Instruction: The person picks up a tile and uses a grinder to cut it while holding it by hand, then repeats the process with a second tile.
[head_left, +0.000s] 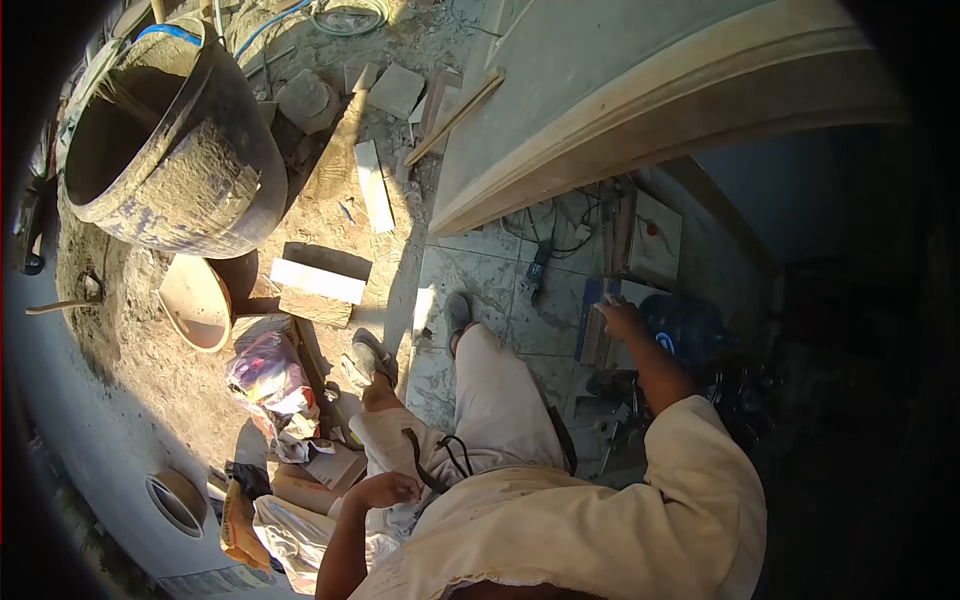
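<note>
Shirt (580,525) | tiled floor (480,275) | sunlit dirt (325,228) | left fingers (406,488) curled | right fingers (602,307) outstretched, grip unclear

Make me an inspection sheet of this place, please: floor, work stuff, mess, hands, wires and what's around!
Surface: tiled floor mostly shaded; dirt ground largely sunlit.
Job's things: blue-edged piece at the right hand; blue jug beside that arm.
Clutter: crusted bucket, pale basin, white-topped block, plastic bag.
Hands: right stretched out, grip unclear; left hand curled near the lap, contents unclear.
Cables: dark cable near a dark tool; blue hose on the ground.
Surroundings: wooden frame ahead; dark area to the right, details hidden.
</note>
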